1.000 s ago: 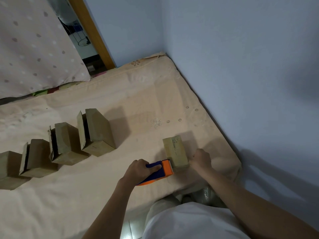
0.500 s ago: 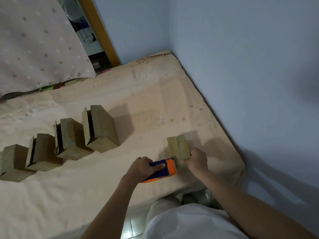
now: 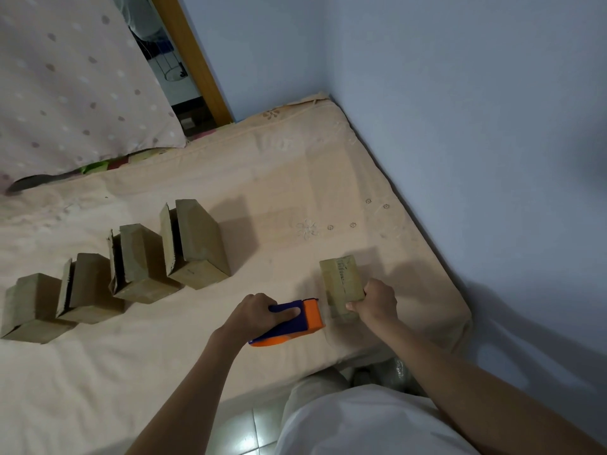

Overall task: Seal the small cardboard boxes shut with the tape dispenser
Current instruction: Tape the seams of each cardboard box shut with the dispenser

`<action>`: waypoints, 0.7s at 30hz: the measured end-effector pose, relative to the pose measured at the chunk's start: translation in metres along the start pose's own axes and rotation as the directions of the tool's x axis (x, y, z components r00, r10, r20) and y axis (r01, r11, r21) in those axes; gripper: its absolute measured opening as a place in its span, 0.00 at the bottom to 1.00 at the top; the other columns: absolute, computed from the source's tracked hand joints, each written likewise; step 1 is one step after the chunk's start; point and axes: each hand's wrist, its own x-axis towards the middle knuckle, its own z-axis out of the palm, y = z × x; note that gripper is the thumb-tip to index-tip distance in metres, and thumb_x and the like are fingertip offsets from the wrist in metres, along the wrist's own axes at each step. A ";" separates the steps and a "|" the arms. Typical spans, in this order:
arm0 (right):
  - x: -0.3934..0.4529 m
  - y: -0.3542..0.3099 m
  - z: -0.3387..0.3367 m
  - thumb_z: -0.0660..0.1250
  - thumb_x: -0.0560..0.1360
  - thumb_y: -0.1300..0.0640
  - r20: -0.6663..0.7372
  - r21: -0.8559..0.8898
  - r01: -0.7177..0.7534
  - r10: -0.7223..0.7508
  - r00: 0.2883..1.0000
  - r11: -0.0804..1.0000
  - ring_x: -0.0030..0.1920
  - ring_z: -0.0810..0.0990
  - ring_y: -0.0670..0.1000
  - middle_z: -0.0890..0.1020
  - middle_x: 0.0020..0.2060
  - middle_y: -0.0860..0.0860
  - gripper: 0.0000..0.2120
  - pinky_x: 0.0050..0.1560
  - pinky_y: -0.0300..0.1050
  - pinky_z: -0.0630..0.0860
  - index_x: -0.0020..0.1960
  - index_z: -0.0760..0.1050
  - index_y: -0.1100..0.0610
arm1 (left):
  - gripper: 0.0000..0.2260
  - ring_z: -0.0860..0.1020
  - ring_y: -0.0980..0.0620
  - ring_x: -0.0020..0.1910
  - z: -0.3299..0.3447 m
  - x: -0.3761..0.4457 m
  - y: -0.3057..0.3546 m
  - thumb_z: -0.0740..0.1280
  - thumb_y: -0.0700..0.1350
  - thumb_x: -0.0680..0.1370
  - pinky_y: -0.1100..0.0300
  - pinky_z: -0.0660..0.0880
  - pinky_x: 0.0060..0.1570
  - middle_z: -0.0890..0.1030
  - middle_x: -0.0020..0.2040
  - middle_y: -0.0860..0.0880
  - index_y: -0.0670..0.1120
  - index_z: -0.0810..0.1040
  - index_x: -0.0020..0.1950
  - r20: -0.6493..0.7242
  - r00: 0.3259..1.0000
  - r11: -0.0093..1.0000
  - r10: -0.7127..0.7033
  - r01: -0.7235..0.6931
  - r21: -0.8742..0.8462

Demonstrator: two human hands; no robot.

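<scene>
Gripping orange-blue tape dispenser (image 3: 289,320) in left hand (image 3: 253,315), right hand (image 3: 374,302) clamped on small box (image 3: 340,284) (dark scrawl unreadable)

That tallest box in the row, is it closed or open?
Open: the tallest box shows a dark gap between its loose flap and its body.

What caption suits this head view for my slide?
Left hand holds the orange-and-blue tape dispenser beside a small brown cardboard box steadied by the right hand.
</scene>
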 end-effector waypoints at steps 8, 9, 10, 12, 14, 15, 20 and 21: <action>0.006 -0.001 -0.001 0.81 0.67 0.56 0.005 -0.055 -0.018 0.018 1.000 0.998 0.50 0.81 0.55 0.82 0.49 0.54 0.19 0.41 0.45 0.73 0.45 0.71 0.55 | 0.28 0.80 0.54 0.35 -0.012 -0.005 -0.005 0.62 0.73 0.73 0.62 0.73 0.35 0.82 0.35 0.52 0.49 0.81 0.40 -0.059 0.998 0.981 -0.036 0.046 0.186; 0.006 -0.002 0.000 0.81 0.67 0.55 0.001 -0.062 -0.020 0.021 1.000 0.998 0.50 0.81 0.56 0.82 0.49 0.54 0.18 0.42 0.47 0.75 0.45 0.72 0.56 | 0.29 0.79 0.54 0.35 -0.012 -0.004 0.000 0.61 0.75 0.72 0.61 0.73 0.35 0.80 0.34 0.52 0.49 0.80 0.39 -0.094 0.995 0.963 -0.025 0.049 0.265; 0.007 -0.002 0.000 0.82 0.66 0.55 0.000 -0.069 -0.021 0.021 1.000 0.997 0.50 0.82 0.56 0.82 0.49 0.54 0.18 0.44 0.48 0.78 0.46 0.73 0.56 | 0.30 0.78 0.54 0.35 -0.012 -0.003 0.007 0.60 0.76 0.72 0.60 0.72 0.35 0.79 0.35 0.52 0.49 0.80 0.40 -0.125 0.992 0.942 -0.017 0.058 0.330; 0.007 -0.001 0.001 0.82 0.66 0.54 0.001 -0.079 -0.018 0.018 1.000 0.997 0.50 0.82 0.55 0.83 0.48 0.53 0.19 0.48 0.51 0.81 0.48 0.75 0.57 | 0.31 0.78 0.53 0.37 -0.008 -0.001 0.017 0.58 0.77 0.71 0.60 0.73 0.36 0.78 0.36 0.52 0.49 0.79 0.41 -0.143 0.989 0.917 -0.027 0.081 0.392; 0.006 -0.003 0.000 0.81 0.67 0.54 0.005 -0.086 -0.012 0.012 1.000 0.996 0.50 0.82 0.55 0.82 0.49 0.53 0.19 0.47 0.49 0.81 0.49 0.75 0.57 | 0.31 0.78 0.52 0.39 -0.004 0.001 0.023 0.58 0.77 0.71 0.59 0.73 0.37 0.77 0.37 0.52 0.49 0.78 0.42 -0.117 0.991 0.903 -0.060 0.104 0.417; 0.005 -0.004 0.000 0.81 0.67 0.54 0.010 -0.091 -0.010 0.011 1.000 0.996 0.50 0.82 0.54 0.82 0.49 0.52 0.19 0.46 0.48 0.80 0.49 0.74 0.56 | 0.31 0.78 0.52 0.39 -0.001 0.001 0.027 0.58 0.76 0.72 0.59 0.73 0.38 0.77 0.37 0.52 0.49 0.77 0.43 -0.108 0.991 0.895 -0.076 0.116 0.432; 0.005 -0.006 -0.001 0.80 0.69 0.53 0.038 -0.096 -0.012 0.016 0.999 0.995 0.48 0.80 0.52 0.81 0.48 0.51 0.18 0.42 0.43 0.75 0.46 0.71 0.53 | 0.26 0.78 0.49 0.41 0.008 0.008 0.059 0.62 0.71 0.73 0.58 0.73 0.40 0.79 0.42 0.50 0.48 0.77 0.47 -0.149 0.985 0.839 -0.082 0.149 0.523; 0.006 -0.006 -0.002 0.80 0.68 0.53 0.041 -0.105 -0.015 0.019 0.999 0.994 0.48 0.80 0.53 0.81 0.48 0.51 0.18 0.42 0.43 0.74 0.45 0.71 0.53 | 0.22 0.79 0.49 0.44 0.007 0.010 0.061 0.63 0.67 0.74 0.59 0.72 0.40 0.80 0.44 0.50 0.48 0.79 0.49 -0.163 0.983 0.812 -0.088 0.165 0.560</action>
